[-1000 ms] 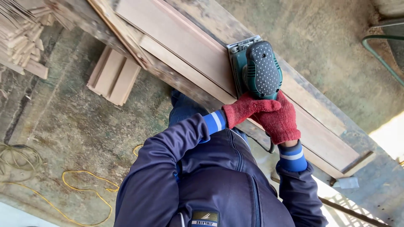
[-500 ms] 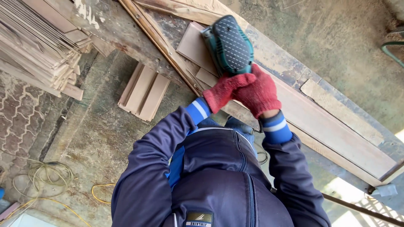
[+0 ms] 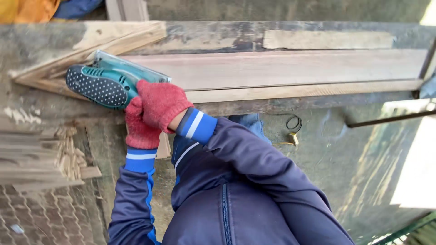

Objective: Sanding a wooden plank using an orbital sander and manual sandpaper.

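Both hands wear red knit gloves and are wrapped tight around the rear grip of a green and black power sander (image 3: 101, 85). The right hand (image 3: 161, 103) lies on top, and the left hand (image 3: 138, 127) curls just beneath it. Ahead of the hands, the sander sits flat on a long pale wooden board (image 3: 281, 70) lying along the worn table (image 3: 41, 41). Below the left hand, a stack of thin wood strips (image 3: 41, 159) rests on the floor.

No packages, labels, signs or screens show anywhere in view.
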